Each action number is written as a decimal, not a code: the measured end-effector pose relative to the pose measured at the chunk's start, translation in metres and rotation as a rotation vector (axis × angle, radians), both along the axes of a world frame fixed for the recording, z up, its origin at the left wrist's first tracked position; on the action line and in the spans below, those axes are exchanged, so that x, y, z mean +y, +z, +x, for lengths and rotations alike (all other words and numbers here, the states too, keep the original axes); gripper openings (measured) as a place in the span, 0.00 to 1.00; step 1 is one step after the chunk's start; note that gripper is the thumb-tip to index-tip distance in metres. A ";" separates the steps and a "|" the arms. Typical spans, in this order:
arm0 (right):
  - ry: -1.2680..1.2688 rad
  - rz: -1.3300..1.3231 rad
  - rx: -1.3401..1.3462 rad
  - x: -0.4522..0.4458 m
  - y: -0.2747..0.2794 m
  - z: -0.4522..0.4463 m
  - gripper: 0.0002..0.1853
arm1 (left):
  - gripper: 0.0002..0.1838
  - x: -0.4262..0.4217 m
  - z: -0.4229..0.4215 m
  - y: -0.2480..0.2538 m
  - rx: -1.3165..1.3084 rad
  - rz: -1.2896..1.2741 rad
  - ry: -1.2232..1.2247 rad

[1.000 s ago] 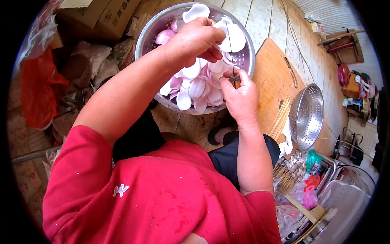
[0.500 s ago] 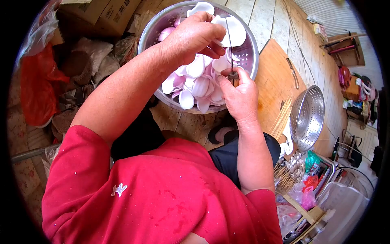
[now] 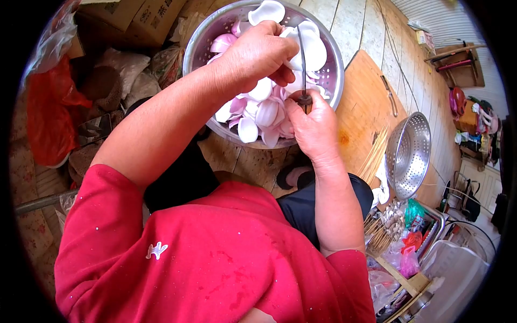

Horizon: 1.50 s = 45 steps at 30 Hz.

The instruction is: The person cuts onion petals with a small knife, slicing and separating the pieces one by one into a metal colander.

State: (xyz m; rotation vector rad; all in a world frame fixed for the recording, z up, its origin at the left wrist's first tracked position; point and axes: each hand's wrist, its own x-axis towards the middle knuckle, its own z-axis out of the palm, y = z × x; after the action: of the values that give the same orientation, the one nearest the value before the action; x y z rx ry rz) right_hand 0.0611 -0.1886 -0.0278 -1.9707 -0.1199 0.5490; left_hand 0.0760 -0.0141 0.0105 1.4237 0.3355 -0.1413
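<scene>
Head view: the right hand [image 3: 316, 126] clamps the knife [image 3: 302, 59]; the left hand [image 3: 264, 54] nears an onion piece [image 3: 316, 55], grip unclear; slow, steady strokes suit best

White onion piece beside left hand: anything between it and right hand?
Yes: the knife gripped in the right hand; its blade crosses in front of the onion piece. Contact can't be told.
</scene>
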 end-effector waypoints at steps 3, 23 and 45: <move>0.012 -0.004 -0.036 0.001 -0.005 -0.003 0.13 | 0.21 -0.003 -0.008 0.000 0.032 0.049 -0.026; -0.022 0.135 -0.113 0.013 -0.003 -0.021 0.11 | 0.12 0.023 -0.002 -0.022 -0.093 0.101 0.157; -0.116 0.148 0.012 0.004 -0.014 0.005 0.10 | 0.12 0.001 -0.012 -0.008 0.076 0.085 -0.247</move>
State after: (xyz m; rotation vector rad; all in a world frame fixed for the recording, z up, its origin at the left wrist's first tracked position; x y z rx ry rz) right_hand 0.0665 -0.1846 -0.0416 -1.8172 -0.0370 0.4626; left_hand 0.0640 -0.0135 0.0021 1.5440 0.2291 -0.3875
